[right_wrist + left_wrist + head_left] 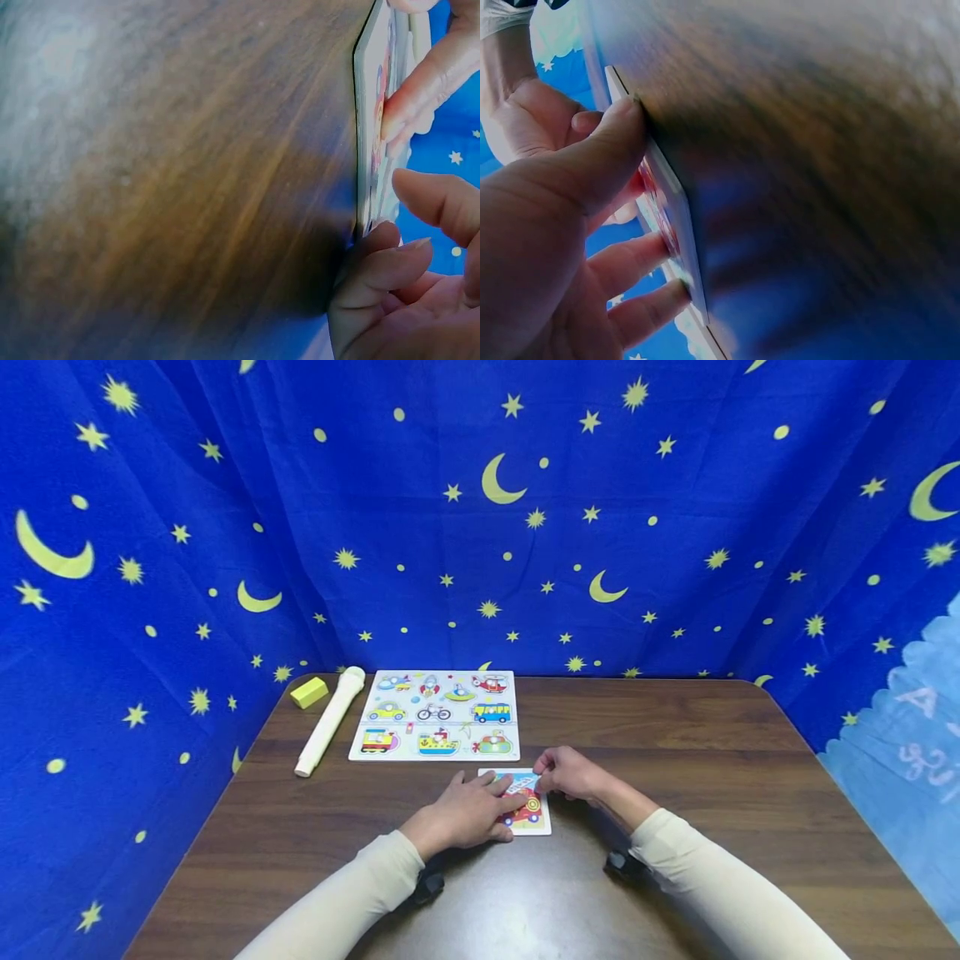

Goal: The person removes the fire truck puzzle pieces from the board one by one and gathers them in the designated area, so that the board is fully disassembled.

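Observation:
A small picture board (543, 827) with a red fire truck on it lies flat on the table. My left hand (468, 812) rests on its left part, fingers spread and nearly straight across the picture. In the left wrist view, the left thumb (619, 127) lies along the near edge of the board (676, 202). My right hand (572, 774) is at the board's top right corner. The right wrist view shows its bent fingers (367, 281) right at the board's edge, while the thumb (431, 193) stands apart from them with nothing visible between.
Behind the hands lies a larger white puzzle board (431, 752) with vehicle pictures. Left of it are a cream-coloured stick with a rounded head (330, 722) and a yellow block (309, 693). A blue curtain (420, 527) with moons and stars borders the brown table (675, 735).

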### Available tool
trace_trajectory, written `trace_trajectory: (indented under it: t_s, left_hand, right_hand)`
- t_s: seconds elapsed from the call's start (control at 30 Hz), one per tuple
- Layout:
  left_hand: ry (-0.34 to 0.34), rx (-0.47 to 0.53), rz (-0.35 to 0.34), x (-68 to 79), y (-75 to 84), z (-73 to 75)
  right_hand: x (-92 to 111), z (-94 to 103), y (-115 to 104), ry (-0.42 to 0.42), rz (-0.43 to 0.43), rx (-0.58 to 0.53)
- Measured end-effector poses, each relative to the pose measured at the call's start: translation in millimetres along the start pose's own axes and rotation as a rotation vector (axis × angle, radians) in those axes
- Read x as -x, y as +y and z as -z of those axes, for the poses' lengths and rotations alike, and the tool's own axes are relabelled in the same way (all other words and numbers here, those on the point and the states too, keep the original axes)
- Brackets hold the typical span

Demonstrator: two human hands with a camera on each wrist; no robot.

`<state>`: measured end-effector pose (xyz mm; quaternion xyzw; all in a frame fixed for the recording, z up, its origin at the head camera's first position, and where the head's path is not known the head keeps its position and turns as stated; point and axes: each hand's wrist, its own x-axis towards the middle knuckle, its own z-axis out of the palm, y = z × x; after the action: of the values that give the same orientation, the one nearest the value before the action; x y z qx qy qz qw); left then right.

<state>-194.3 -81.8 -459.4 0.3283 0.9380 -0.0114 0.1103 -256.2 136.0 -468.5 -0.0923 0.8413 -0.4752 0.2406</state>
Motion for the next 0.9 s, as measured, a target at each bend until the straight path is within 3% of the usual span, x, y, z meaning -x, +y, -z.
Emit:
trace_trajectory:
  t_s: [0.53,0.9]
  left_hand:
    - [-0.011,0.012,-0.007,1.5,-0.3,0.6]
    - [-0.017,0.029,0.002,0.0,-0.9,0.2]
  right_hand:
    - [2.7,-3.5,-0.3,-0.007,0.105,-0.017]
    - [0.7,-4.3,2.9,-0.005,0.19,0.159]
